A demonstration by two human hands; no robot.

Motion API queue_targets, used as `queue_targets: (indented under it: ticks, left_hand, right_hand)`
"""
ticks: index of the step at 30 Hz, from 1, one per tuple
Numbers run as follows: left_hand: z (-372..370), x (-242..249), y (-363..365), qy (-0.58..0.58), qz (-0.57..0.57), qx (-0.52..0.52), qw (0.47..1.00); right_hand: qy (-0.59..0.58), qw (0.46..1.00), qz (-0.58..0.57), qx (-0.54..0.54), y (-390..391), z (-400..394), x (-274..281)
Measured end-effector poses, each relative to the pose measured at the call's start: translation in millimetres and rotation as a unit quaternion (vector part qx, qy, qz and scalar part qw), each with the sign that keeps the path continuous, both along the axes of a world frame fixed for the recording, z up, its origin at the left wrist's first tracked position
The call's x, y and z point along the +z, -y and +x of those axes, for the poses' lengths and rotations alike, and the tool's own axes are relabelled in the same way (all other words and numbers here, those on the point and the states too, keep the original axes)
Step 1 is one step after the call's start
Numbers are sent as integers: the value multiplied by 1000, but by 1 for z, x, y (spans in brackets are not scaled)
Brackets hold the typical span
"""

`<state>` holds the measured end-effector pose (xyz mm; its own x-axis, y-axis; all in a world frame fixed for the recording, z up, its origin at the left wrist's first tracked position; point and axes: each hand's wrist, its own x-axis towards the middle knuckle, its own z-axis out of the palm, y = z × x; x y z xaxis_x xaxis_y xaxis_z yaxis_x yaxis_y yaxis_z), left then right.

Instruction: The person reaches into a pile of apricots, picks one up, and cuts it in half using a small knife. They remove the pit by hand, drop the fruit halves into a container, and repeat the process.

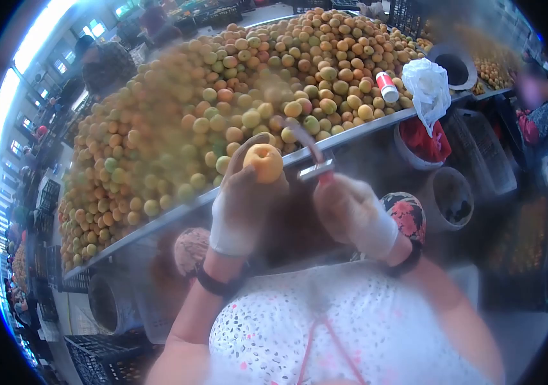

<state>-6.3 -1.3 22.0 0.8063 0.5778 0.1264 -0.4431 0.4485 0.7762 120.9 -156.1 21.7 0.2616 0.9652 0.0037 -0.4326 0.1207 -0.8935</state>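
Note:
My left hand (248, 202), in a stained whitish glove, grips a smooth orange-yellow peach (265, 163) from below and the side. The peach looks peeled and has a dent at its top. My right hand (351, 208), gloved as well, is closed round the red handle of a peeler (317, 169). Its metal head points toward the peach, a small gap apart from it. From the head a brownish strip of peel (306, 139) curls up toward the pile. Just beyond both hands lies a big heap of unpeeled peaches (222, 128), yellow, green and reddish.
A metal table edge (351, 131) runs in front of me. On the heap lie a red-and-white bottle (387, 87) and a white plastic bag (426, 86). Below right stand a bucket with a red bag (424, 142) and another bucket (450, 199). Black crates (104, 359) sit lower left. Other people work around.

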Motion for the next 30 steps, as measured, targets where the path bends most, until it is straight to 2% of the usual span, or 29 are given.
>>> queue_targets:
  ticks: [1, 3, 4, 5, 7, 8, 9, 10, 13, 15, 17, 19, 20, 22, 23, 25, 26, 28, 30]
  left_hand:
    - [-1, 2, 3, 19, -11, -3, 1000]
    - [-2, 5, 8, 53, -35, -11, 998]
    - [-2, 6, 11, 83, -61, -23, 994]
    - [0, 8, 14, 86, -58, -23, 994]
    - [4, 15, 21, 87, -96, 18, 991]
    - [3, 13, 21, 90, -94, 18, 991]
    - [1, 9, 19, 70, -49, 11, 996]
    - [0, 7, 20, 49, -5, 4, 999]
    - [2, 12, 26, 23, 44, 29, 998]
    - [6, 18, 31, 18, 60, 45, 997]
    - [12, 18, 33, 12, 76, 60, 995]
    - [22, 14, 32, 50, 0, 38, 998]
    - [24, 12, 31, 50, 1, 35, 998]
    - [28, 7, 33, 60, -114, 4, 992]
    - [30, 4, 32, 58, -117, 1, 991]
    - [34, 1, 28, 51, -4, 36, 998]
    - [36, 3, 28, 50, -5, 34, 998]
    - [38, 10, 29, -5, 124, 126, 984]
    - [39, 9, 25, -5, 115, 107, 988]
  right_hand:
    - [43, 997, -13, -57, 1, -5, -1]
    - [78, 995, -42, -38, 7, -5, -6]
    - [229, 970, -14, -77, 7, -5, -13]
    - [373, 920, 15, -116, 7, -5, -18]
    - [343, 933, -2, -108, 8, -5, -18]
    - [395, 910, 15, -129, 8, -6, -16]
    - [444, 883, 31, -149, 9, -6, -15]
    - [446, 882, 32, -150, 9, -7, -15]
    - [492, 851, 35, -179, 9, -10, -17]
    - [548, 810, -9, -207, 8, -12, -17]
    - [548, 807, 2, -219, 4, -13, -17]
    - [549, 803, 11, -232, 1, -12, -17]
    - [555, 800, 0, -230, -1, -11, -18]
    - [560, 796, -17, -229, -2, -9, -21]
    - [559, 797, -20, -228, -3, -8, -23]
    - [558, 798, -25, -227, -4, -7, -26]
    - [549, 805, -24, -223, -5, -6, -27]
    - [539, 812, -23, -222, -6, -6, -28]
    - [544, 809, -45, -218, -6, -6, -29]
